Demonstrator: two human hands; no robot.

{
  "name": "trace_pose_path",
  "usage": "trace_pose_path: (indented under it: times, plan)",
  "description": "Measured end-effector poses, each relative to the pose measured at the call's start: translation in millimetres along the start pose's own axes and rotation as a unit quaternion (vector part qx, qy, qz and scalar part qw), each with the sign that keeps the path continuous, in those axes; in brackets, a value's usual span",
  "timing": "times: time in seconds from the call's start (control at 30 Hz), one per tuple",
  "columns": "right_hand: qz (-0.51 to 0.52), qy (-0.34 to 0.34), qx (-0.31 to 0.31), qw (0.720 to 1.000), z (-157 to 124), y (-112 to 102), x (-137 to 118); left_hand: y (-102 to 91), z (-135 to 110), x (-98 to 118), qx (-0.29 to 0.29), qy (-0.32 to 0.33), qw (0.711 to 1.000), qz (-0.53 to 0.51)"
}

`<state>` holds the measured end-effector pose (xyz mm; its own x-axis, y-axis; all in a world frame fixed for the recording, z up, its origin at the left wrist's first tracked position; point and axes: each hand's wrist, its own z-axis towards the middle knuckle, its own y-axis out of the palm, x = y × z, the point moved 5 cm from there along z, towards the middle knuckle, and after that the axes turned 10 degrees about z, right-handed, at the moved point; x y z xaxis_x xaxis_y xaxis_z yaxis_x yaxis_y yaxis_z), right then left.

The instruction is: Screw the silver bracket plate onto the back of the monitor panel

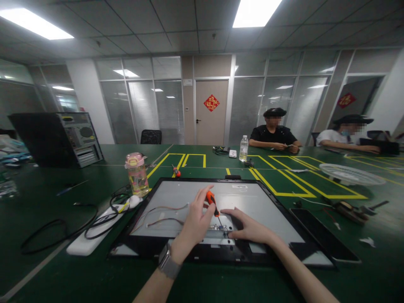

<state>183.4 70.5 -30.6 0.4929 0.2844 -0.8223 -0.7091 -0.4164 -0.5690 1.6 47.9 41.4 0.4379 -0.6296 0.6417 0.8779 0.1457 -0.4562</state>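
Observation:
A flat display panel (pixel 261 210) with a black frame lies back side up in front of me. My left hand (pixel 197 216), wearing a watch (pixel 167 261) on its wrist, is closed around an orange and black screwdriver (pixel 212 200). The screwdriver tilts, its shaft pointing down at a small metal-edged board (pixel 217 227) near the panel's front edge. Just right of the shaft, my right hand (pixel 249 227) rests with thumb and fingers spread beside the board. Thin wires (pixel 166 219) run over the panel on the left.
Left of the panel lie a white power strip (pixel 94 235) with black cables and a pink-lidded bottle (pixel 136 174). A black phone-like slab (pixel 325 235) and a tape dispenser-like tool (pixel 350 211) are at right. Farther off are a computer case (pixel 59 139), a water bottle (pixel 243 148) and two people.

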Motion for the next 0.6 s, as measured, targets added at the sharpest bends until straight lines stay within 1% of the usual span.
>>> trace_pose_path:
  times: [0.07,0.1,0.2,0.23,0.37,0.4,0.6]
  plan:
    - [0.000,0.000,0.000,1.000,-0.1,0.1,-0.7,3.6,-0.2,-3.3,-0.015,-0.008,1.000,-0.017]
    - [0.000,0.001,0.000,1.000,-0.1,0.2,-0.9,4.1,-0.3,-4.6,-0.009,-0.008,1.000,-0.007]
    - [0.001,0.002,0.002,1.000,0.1,-0.2,-1.0,1.3,-0.9,-4.7,0.039,0.016,0.997,0.070]
    - [0.001,0.001,0.002,1.000,0.1,-0.2,-1.0,0.8,-1.1,-4.1,0.045,0.022,0.995,0.081]
    - [-0.001,0.002,0.001,1.000,0.0,-0.2,-0.2,2.8,-0.5,-4.1,0.014,0.015,0.999,0.039]
    - [-0.002,0.003,0.002,1.000,0.0,-0.2,0.1,2.8,-0.3,-4.5,0.014,0.010,0.999,0.037]
    - [-0.005,-0.002,0.004,1.000,0.6,-0.2,1.8,-0.5,0.6,-8.7,0.065,0.001,0.996,0.064]
